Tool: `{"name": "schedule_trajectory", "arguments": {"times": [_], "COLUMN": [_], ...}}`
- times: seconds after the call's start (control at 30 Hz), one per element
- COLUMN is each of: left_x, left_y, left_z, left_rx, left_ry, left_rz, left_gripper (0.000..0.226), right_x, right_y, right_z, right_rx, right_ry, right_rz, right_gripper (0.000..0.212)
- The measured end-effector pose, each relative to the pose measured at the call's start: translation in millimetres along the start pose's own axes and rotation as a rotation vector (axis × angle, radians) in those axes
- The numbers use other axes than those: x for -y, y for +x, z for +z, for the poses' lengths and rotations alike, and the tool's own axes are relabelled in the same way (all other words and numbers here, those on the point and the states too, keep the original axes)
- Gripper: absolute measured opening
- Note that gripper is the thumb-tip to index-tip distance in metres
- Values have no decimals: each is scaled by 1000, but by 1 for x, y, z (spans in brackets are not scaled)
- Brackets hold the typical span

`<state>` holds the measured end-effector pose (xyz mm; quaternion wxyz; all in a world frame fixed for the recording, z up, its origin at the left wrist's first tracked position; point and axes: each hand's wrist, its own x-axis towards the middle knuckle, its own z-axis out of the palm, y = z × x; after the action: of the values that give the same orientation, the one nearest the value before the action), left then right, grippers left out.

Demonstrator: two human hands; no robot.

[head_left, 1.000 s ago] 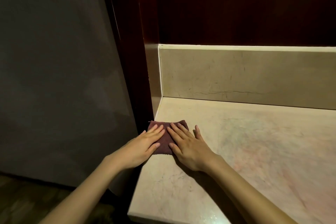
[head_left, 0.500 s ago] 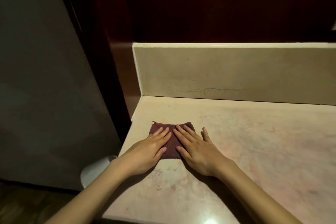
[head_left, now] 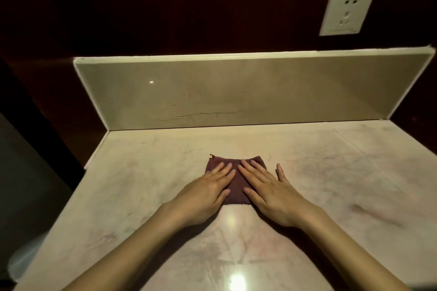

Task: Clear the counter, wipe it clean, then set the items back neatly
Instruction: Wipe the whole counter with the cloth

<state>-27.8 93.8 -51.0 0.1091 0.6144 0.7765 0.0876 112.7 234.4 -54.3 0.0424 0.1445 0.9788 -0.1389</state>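
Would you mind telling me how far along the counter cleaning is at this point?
Clearing looks done: the counter carries only the maroon cloth. Wiping is in hand: the left hand and right hand press flat on the cloth near the counter's middle. Faint smears show on the stone. Setting items back is left; none are in view.
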Motion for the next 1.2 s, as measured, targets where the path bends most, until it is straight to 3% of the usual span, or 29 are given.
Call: {"name": "schedule_trajectory", "arguments": {"times": [0.2, 0.37, 0.6, 0.93, 1.1, 1.2], "left_x": [-43, -68, -66, -15, 22, 44], "left_y": [34, 46, 46, -3, -52, -85], "left_z": [11, 19, 18, 7, -5, -12], "left_rx": [-8, -16, 12, 37, 53, 55], "left_ry": [23, 24, 36, 23, 26, 11], "left_rz": [31, 47, 76, 104, 39, -5], "left_gripper": [54, 54, 54, 55, 54, 54], "right_x": [-52, -76, -69, -1, 56, 91], "right_y": [-28, -44, -47, -32, -17, -5], "right_z": [-7, -11, -8, 11, 21, 27], "right_rx": [5, -4, -23, -45, -10, -1], "right_ry": [7, 2, 3, 25, 1, -1], "right_rz": [30, 33, 83, 89, 51, 13], "right_gripper": [57, 83, 81, 85, 58, 56]}}
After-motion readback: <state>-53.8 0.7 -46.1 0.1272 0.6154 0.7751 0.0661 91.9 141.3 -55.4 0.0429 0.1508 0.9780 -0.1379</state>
